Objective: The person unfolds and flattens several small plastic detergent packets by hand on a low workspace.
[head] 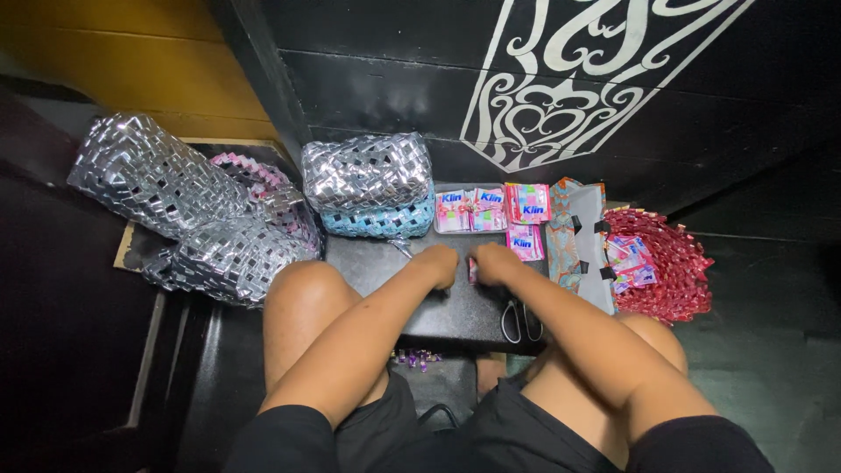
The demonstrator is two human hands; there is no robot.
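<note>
My left hand (441,263) and my right hand (492,262) rest close together on a low black table (385,271), fingers curled. Between them they pinch a small pink folded wrapper strip (473,270). Just beyond the hands lies a tray of pink sachet wrappers (473,211), with more pink wrappers (526,219) stacked beside it. A pair of scissors (520,321) lies on the table under my right forearm. My bare knees flank the table.
Silver woven bags (175,201) and a silver-and-blue woven basket (370,188) stand at the left. A patterned teal pouch (578,236) and a red woven basket (670,263) holding wrappers sit at the right. A black wall with white ornament rises behind. Small purple bits (416,357) lie on the floor.
</note>
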